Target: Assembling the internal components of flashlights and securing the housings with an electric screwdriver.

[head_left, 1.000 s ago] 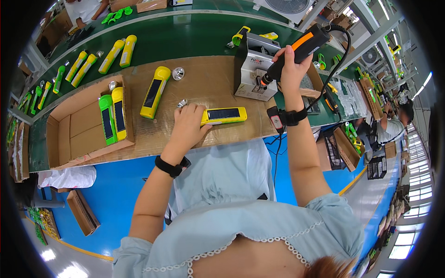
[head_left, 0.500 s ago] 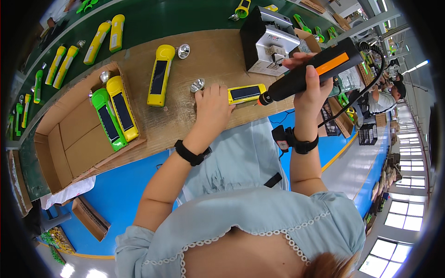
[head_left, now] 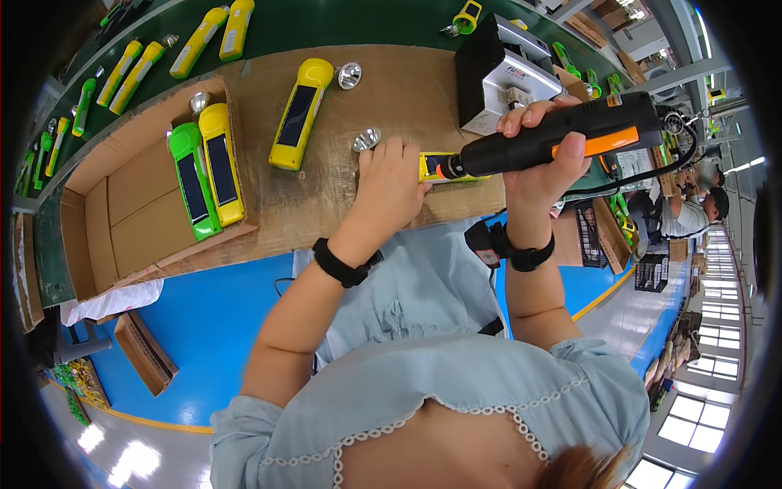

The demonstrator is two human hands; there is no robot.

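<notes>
Head view: a powered screwdriver meets a yellow flashlight at the bench's near edge.
The left hand [head_left: 391,183] presses flat, fingers spread, on the yellow flashlight [head_left: 430,165] to steady it, beside a silver reflector [head_left: 366,139]. The right hand [head_left: 544,155] is clenched around the black-and-orange electric screwdriver [head_left: 562,137], held nearly level so its tip reaches the flashlight's end.

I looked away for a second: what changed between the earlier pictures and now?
The right hand brought the electric screwdriver down from above the bench until its tip met the yellow torch body. The left hand stayed pressed on that body; the shiny reflector stayed beside it.
</notes>
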